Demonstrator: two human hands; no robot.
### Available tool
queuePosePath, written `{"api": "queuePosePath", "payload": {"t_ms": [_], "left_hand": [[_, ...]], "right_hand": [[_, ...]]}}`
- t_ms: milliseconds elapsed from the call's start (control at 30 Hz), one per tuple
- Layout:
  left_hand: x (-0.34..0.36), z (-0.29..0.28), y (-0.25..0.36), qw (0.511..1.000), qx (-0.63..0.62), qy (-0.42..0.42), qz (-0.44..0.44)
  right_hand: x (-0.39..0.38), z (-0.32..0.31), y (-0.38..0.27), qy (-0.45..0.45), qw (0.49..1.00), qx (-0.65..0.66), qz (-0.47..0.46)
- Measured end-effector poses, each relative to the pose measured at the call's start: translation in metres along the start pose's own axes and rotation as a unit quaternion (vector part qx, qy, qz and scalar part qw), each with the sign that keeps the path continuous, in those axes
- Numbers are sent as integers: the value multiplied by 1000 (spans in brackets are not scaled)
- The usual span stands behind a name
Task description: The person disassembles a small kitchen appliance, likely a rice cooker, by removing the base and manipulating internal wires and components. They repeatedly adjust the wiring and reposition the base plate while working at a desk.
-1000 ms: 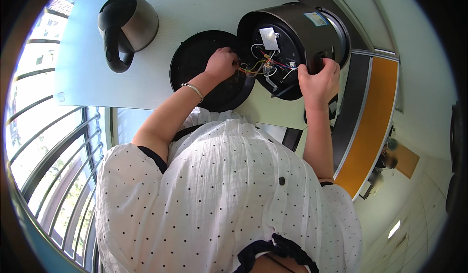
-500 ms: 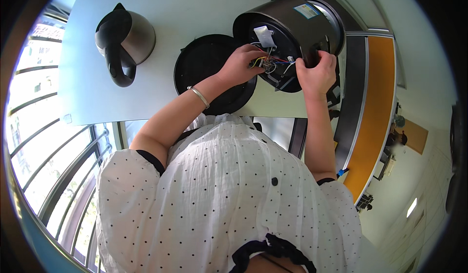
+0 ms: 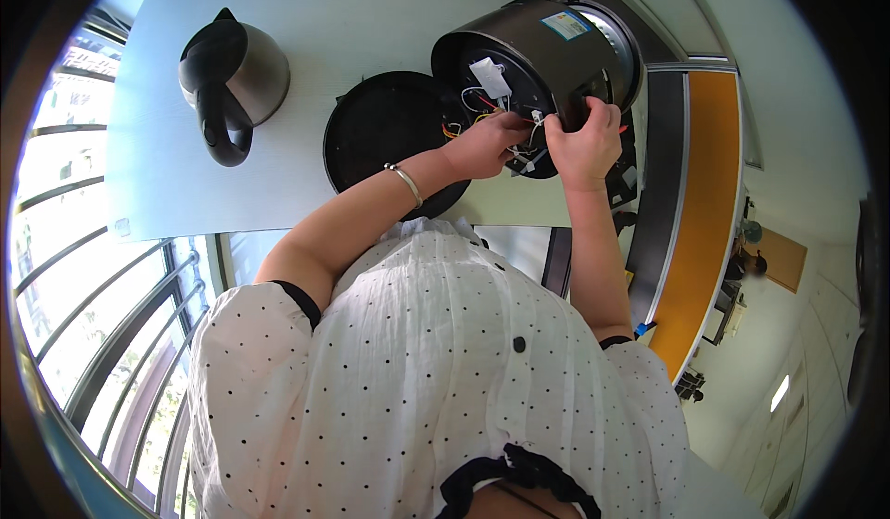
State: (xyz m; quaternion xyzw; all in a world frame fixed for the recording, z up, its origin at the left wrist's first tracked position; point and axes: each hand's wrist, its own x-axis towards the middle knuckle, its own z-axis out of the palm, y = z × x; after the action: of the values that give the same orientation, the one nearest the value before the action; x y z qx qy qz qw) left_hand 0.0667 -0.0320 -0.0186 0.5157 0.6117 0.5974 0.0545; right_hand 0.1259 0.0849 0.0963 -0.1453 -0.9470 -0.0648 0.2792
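Note:
A dark cylindrical appliance (image 3: 519, 37) lies on its side at the upper right, its open underside showing coloured wires (image 3: 453, 131), a white tag (image 3: 489, 78) and small parts. My right hand (image 3: 584, 148) grips the near rim of that body, thumb by a white connector. My left hand (image 3: 482, 148) reaches into the wiring with fingers closed; what they pinch is hidden. Beside the body, a round black cover (image 3: 375, 130) lies flat on the white table (image 3: 185, 181), partly under my left forearm.
A steel kettle with black handle (image 3: 261, 74) stands on the table's left. A railed window (image 3: 74, 269) runs along the left side. At right is a partition with an orange band (image 3: 695, 204), with blurred small objects (image 3: 751, 259) beyond it.
My left hand has moved right from the cover's edge, deeper into the wiring by my right hand. My right hand still grips the body, which appears shifted slightly left in the view.

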Motion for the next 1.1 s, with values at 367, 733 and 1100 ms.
{"api": "queuePosePath", "payload": {"t_ms": [367,733,1100], "left_hand": [[-30,-48,-28,943,-147,95,-284],[-50,-88,3,929,-63,162,-326],[-51,-79,-2,939,-25,172,-296]], "right_hand": [[6,2,3,0,999,38,8],[20,4,17,24,999,45,19],[20,-24,6,-67,990,64,106]]}}
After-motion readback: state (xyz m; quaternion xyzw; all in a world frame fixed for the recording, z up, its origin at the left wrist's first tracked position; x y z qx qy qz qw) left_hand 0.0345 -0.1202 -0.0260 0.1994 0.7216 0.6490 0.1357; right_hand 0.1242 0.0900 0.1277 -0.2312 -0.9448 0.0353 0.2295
